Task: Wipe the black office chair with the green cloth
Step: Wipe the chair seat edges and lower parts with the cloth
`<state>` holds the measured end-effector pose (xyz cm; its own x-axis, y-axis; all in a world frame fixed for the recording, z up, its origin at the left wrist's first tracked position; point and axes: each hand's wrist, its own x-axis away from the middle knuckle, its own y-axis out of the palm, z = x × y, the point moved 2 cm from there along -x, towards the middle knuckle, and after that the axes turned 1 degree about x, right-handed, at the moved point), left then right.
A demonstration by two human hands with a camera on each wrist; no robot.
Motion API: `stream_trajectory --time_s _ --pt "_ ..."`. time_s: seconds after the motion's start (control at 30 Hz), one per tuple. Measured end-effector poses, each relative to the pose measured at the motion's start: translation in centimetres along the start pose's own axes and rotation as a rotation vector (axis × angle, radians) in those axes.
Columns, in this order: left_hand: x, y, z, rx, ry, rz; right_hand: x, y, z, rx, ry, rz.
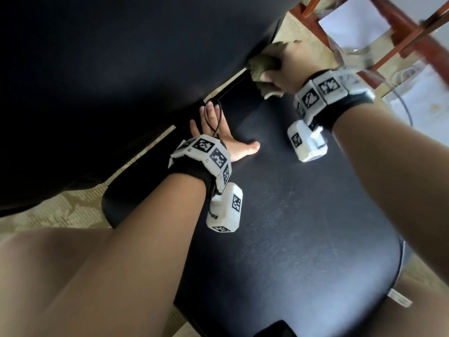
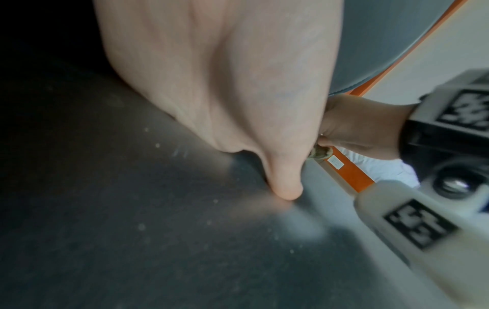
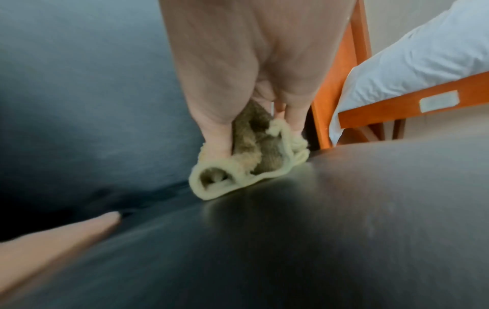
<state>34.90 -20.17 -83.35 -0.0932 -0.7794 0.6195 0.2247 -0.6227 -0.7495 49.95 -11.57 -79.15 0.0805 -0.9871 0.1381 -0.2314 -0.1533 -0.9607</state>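
Gripping the bunched green cloth (image 1: 263,69), the right hand (image 1: 289,69) is pressing it against the lower edge of the backrest of the black office chair (image 1: 303,215), just above the seat's rear. Nearby, the left hand (image 1: 218,132) is resting flat on the seat, fingers straight and spread.

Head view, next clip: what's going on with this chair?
A person is wiping a black office chair. The right hand grips a bunched green cloth and presses it in where the seat's back edge meets the backrest, at the right-hand side. The left hand lies flat with fingers spread on the seat near that same gap, holding nothing. A wooden frame with white bedding stands behind.
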Motion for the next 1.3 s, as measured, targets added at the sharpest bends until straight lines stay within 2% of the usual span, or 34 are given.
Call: stream_trajectory --time_s 0.1,0.27,0.4,0.57,0.77,0.83,0.93,1.07,1.23,1.3 --pt "0.1 0.1 0.1 0.002 -0.005 0.022 1.3 1.9 -0.8 -0.102 0.005 0.041" --pt "0.0 0.1 0.1 -0.003 -0.004 0.04 0.4 3.8 -1.3 -0.081 0.277 0.056" --pt "-0.1 0.1 0.0 -0.009 0.001 0.019 -0.6 3.9 -0.9 0.076 0.239 0.022" --pt "-0.3 0.2 -0.1 -0.004 0.003 0.009 -2.5 3.4 1.4 0.078 0.208 0.008" --pt "-0.2 0.3 -0.1 -0.011 0.011 0.001 -5.0 0.0 5.3 0.061 0.401 -0.047" --pt "-0.3 0.4 0.0 -0.041 -0.002 -0.001 -5.1 -0.5 5.9 0.026 0.423 -0.046" --pt "-0.3 0.6 0.2 -0.052 -0.012 0.022 -4.0 -0.5 4.6 0.062 0.359 -0.076" --pt "-0.3 0.7 0.2 -0.045 -0.017 0.046 -2.0 1.2 0.4 0.091 0.131 -0.095" --pt "-0.3 0.5 0.4 -0.057 -0.035 0.061 0.5 2.9 -2.1 -0.015 -0.054 -0.094" --pt "-0.2 0.4 0.5 -0.063 -0.04 0.054 1.5 3.7 -2.2 -0.051 -0.073 -0.058"
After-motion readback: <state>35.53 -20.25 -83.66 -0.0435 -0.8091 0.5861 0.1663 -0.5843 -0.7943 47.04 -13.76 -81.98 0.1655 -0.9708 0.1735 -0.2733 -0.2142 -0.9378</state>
